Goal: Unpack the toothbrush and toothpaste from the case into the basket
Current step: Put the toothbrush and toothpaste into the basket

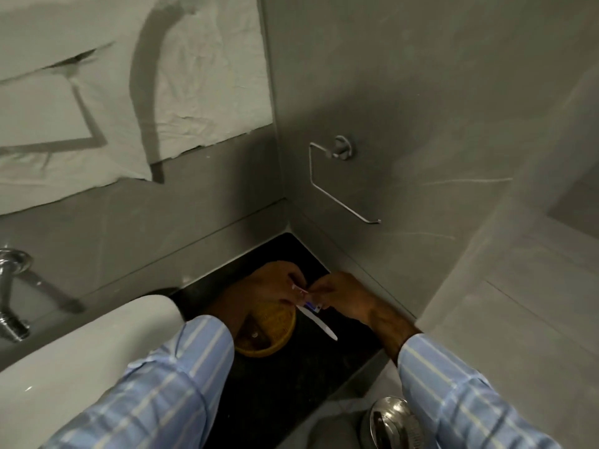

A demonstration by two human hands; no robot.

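Over a black counter (324, 361) in the corner, both my hands meet above a round yellow basket (275, 322). My left hand (275, 283) pinches the top end of a small item with a pink and white tip. My right hand (340, 293) grips the same item, where a blue and white label shows. A white toothbrush handle (319, 324) slants down and to the right from between the hands, past the basket's rim. Whether the held item is the case or the toothpaste is too blurred to tell. The basket's inside is partly hidden by my left sleeve.
A white washbasin (81, 351) sits left of the counter, with a chrome tap (13, 286) on the wall behind it. A chrome paper holder (337, 176) sticks out of the right wall. A round steel lid (392, 419) lies below the counter's front edge.
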